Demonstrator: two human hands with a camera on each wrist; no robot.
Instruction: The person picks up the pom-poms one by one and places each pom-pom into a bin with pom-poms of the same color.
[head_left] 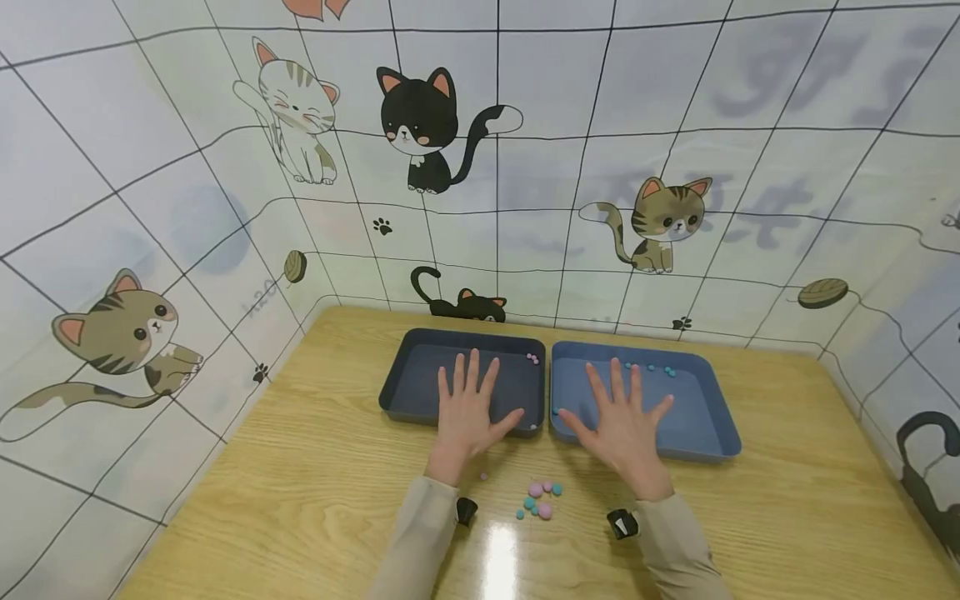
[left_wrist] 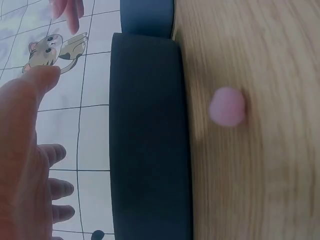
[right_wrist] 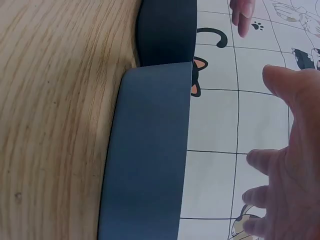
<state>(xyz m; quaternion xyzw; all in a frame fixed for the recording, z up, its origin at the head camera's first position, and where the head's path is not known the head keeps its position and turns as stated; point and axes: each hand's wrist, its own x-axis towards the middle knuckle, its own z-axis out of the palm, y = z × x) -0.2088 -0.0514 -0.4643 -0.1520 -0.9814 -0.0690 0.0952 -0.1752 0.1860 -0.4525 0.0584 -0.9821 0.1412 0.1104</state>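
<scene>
1. My left hand (head_left: 467, 410) hovers fingers spread over the dark blue tray (head_left: 408, 392); my right hand (head_left: 622, 421) is spread the same way over the lighter blue tray (head_left: 712, 417) — neither holds anything.
2. The pom-poms (head_left: 538, 498) — small, fuzzy, pink and teal — lie in a loose cluster on the table between my wrists; a few pink ones (head_left: 533, 358) sit in the dark tray, a few teal ones (head_left: 660, 369) in the lighter.
3. The table (head_left: 300, 483) is pale wood, walled by panels printed with cartoon cats (head_left: 423, 125).

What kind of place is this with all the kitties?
Probably a small play or sorting corner set up for recording: a wooden table boxed in by cat-cartoon wall panels, with two blue trays and a little heap of pink and teal pompoms.
</scene>
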